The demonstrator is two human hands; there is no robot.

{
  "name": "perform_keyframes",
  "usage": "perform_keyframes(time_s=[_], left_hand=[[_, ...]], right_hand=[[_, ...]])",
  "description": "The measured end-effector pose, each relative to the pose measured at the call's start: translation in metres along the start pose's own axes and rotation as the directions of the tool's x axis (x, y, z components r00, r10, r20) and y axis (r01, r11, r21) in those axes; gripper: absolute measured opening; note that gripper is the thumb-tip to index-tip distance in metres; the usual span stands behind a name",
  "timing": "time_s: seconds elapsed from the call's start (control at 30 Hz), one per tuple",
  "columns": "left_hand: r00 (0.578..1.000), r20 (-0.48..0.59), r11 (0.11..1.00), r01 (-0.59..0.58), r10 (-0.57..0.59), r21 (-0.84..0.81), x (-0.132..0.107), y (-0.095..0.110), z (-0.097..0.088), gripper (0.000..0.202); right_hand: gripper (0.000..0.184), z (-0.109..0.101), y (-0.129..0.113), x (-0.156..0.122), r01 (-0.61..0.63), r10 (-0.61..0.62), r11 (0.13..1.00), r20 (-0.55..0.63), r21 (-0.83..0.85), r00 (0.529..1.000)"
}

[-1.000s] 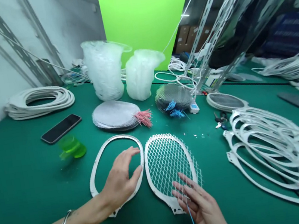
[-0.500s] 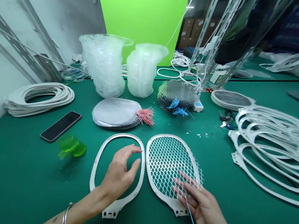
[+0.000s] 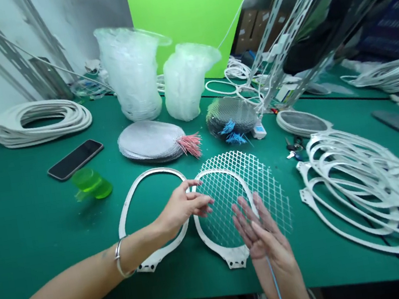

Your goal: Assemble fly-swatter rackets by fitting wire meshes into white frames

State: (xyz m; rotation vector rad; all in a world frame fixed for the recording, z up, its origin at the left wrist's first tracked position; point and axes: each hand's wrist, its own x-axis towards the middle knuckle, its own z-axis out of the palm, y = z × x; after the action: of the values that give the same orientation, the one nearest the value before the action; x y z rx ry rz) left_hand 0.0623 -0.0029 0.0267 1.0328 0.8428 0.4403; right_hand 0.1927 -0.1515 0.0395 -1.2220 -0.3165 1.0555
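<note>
My left hand (image 3: 184,207) is open above the adjoining rims of two flat white racket-shaped frames, the left frame (image 3: 125,209) and the right frame (image 3: 217,250). Its thumb and fingers are apart, by the left edge of an oval white mesh (image 3: 271,183). The mesh lies slantwise over the right frame and sticks out beyond its top and right side. My right hand (image 3: 269,244) is at the mesh's lower part, fingers stretched and overlapping it. A thin blue strand (image 3: 274,279) runs down from under its thumb, pinched against the palm.
Mesh stacks with red-pink (image 3: 189,145) and blue (image 3: 234,136) tails lie behind the frames. On the left are a phone (image 3: 75,160), a green transparent object (image 3: 93,183) and stacked white rings (image 3: 7,132). A white frame pile (image 3: 360,184) and keys (image 3: 292,150) lie right.
The mesh has shifted up and right off the right frame, carried with my right hand. My left hand has moved right, to the mesh's edge. The view has tilted down slightly.
</note>
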Motion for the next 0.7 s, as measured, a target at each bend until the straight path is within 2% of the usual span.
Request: perform_keyframes(time_s=[0.1, 0.17, 0.2, 0.23, 0.3, 0.37, 0.43, 0.47, 0.53, 0.6, 0.7], left_hand=[[0.997, -0.073, 0.999, -0.023, 0.026, 0.041, 0.0, 0.002, -0.004, 0.059], [0.984, -0.151, 0.991, -0.074, 0.09, 0.109, 0.0, 0.008, -0.013, 0.053], [0.976, -0.178, 0.983, -0.096, 0.124, 0.155, 0.0, 0.012, -0.019, 0.049], [0.968, -0.194, 0.971, -0.12, 0.161, 0.208, 0.0, 0.015, -0.024, 0.044], [0.948, -0.201, 0.931, -0.175, 0.247, 0.321, 0.001, 0.02, -0.035, 0.036], [0.926, -0.194, 0.881, -0.218, 0.322, 0.42, 0.002, 0.021, -0.044, 0.032], [0.912, -0.188, 0.84, -0.236, 0.365, 0.489, 0.005, 0.017, -0.05, 0.03], [0.908, -0.185, 0.826, -0.238, 0.377, 0.511, 0.006, 0.015, -0.053, 0.029], [0.906, -0.175, 0.806, -0.238, 0.385, 0.542, 0.009, 0.01, -0.057, 0.027], [0.909, -0.164, 0.795, -0.235, 0.384, 0.559, 0.01, 0.007, -0.059, 0.025], [0.915, -0.158, 0.79, -0.222, 0.371, 0.571, 0.011, 0.006, -0.061, 0.024]], right_hand=[[0.055, 0.001, -0.007, 0.0, 0.225, -0.226, 0.957, 0.015, -0.182, 0.974], [0.057, -0.005, -0.015, 0.0, 0.338, -0.344, 0.834, 0.067, -0.436, 0.936], [0.058, -0.009, -0.018, 0.0, 0.389, -0.392, 0.716, 0.127, -0.579, 0.911], [0.059, -0.015, -0.02, 0.002, 0.436, -0.415, 0.556, 0.218, -0.708, 0.883], [0.066, -0.026, -0.018, 0.007, 0.535, -0.38, 0.155, 0.45, -0.83, 0.808], [0.078, -0.034, -0.008, 0.013, 0.584, -0.281, -0.217, 0.623, -0.782, 0.73], [0.085, -0.038, 0.007, 0.019, 0.574, -0.206, -0.46, 0.71, -0.678, 0.674], [0.087, -0.039, 0.015, 0.021, 0.557, -0.189, -0.536, 0.733, -0.635, 0.654], [0.087, -0.037, 0.029, 0.025, 0.525, -0.173, -0.628, 0.761, -0.574, 0.625], [0.087, -0.033, 0.039, 0.027, 0.498, -0.181, -0.668, 0.77, -0.552, 0.611], [0.086, -0.031, 0.048, 0.03, 0.478, -0.186, -0.682, 0.763, -0.553, 0.619]])
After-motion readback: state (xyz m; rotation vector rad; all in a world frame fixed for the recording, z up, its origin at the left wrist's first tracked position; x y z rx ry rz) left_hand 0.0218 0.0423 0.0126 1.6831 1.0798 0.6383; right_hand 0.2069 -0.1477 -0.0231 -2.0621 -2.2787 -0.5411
